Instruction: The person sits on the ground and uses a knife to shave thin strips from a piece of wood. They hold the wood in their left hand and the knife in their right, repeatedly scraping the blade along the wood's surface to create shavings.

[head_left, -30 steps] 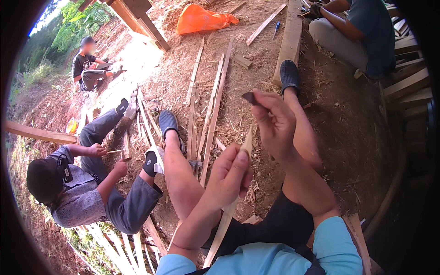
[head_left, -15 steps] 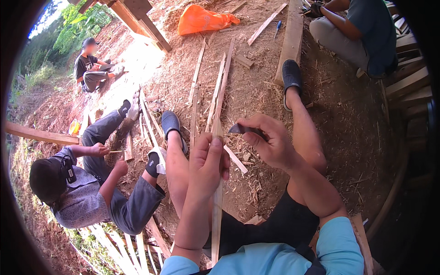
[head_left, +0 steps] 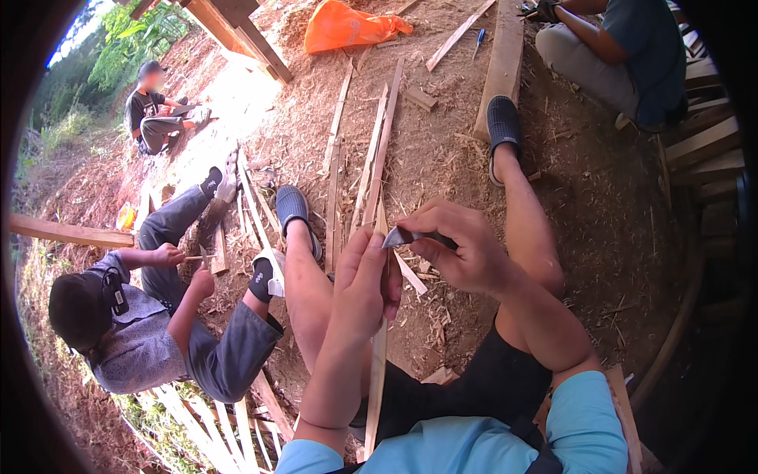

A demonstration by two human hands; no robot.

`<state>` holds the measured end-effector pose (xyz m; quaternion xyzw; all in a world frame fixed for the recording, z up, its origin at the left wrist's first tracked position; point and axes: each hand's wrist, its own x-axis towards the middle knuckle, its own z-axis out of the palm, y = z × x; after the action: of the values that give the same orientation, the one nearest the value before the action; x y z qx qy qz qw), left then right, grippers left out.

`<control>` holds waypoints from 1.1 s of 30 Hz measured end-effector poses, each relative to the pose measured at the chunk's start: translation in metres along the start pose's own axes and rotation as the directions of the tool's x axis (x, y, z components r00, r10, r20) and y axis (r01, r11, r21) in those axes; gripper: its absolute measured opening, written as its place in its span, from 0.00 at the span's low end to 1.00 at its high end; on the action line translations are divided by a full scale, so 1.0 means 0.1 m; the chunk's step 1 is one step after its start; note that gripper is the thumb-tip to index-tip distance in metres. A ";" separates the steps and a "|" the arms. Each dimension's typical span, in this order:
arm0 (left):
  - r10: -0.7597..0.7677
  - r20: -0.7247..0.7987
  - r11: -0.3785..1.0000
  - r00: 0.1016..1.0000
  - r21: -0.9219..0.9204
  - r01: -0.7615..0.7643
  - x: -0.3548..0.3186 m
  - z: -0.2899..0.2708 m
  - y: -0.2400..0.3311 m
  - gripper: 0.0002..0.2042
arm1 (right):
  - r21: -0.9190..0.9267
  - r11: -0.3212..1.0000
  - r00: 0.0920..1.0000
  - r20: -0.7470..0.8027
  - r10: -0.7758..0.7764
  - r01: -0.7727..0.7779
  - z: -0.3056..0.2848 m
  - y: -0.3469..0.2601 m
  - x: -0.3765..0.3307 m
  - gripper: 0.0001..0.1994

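Observation:
My left hand (head_left: 365, 272) is closed around a long, thin wooden strip (head_left: 377, 379), which runs from my lap up past my fingers. The strip's far end tapers beyond the hand. In my right hand (head_left: 462, 245) is a short dark knife blade (head_left: 404, 236), pinched between thumb and fingers; any handle is hidden in the palm. Its pale tip reaches my left thumb at the strip. Whether the edge cuts into the wood cannot be made out.
Long wooden strips (head_left: 371, 158) lie on the shaving-strewn dirt between my feet. A thick beam (head_left: 500, 71) lies by my right shoe. An orange bag (head_left: 347, 28) and a blue-handled tool (head_left: 479, 42) lie farther off. Co-workers sit at left (head_left: 142, 324), far left (head_left: 154, 110) and upper right (head_left: 624, 63).
My right hand has moved slightly left, bringing the knife tip from a small gap to my left thumb. The blade has turned, showing a brighter face. The left co-worker's hands have shifted a little.

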<state>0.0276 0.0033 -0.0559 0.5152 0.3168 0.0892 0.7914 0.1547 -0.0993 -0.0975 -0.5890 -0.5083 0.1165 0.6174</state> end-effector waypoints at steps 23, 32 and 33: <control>0.101 -0.062 0.978 0.993 0.188 -0.087 -0.03 0.03 -0.08 0.11 | -0.109 0.993 0.999 -0.011 -0.036 0.034 0.02 -0.04 -0.07 0.12; 0.135 0.015 0.981 0.991 0.142 -0.136 -0.16 0.05 -0.05 0.10 | -0.163 0.983 0.982 -0.158 -0.107 0.081 0.14 -0.10 -0.15 0.13; 0.146 0.016 0.978 0.989 0.145 -0.147 -0.18 0.06 -0.05 0.10 | -0.180 0.979 0.978 -0.165 -0.127 0.097 0.14 -0.10 -0.15 0.13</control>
<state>0.0161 -0.0118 -0.0513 0.5940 0.2816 0.1225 0.7435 0.1322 -0.1049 -0.0995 -0.6182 -0.4926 -0.0149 0.6123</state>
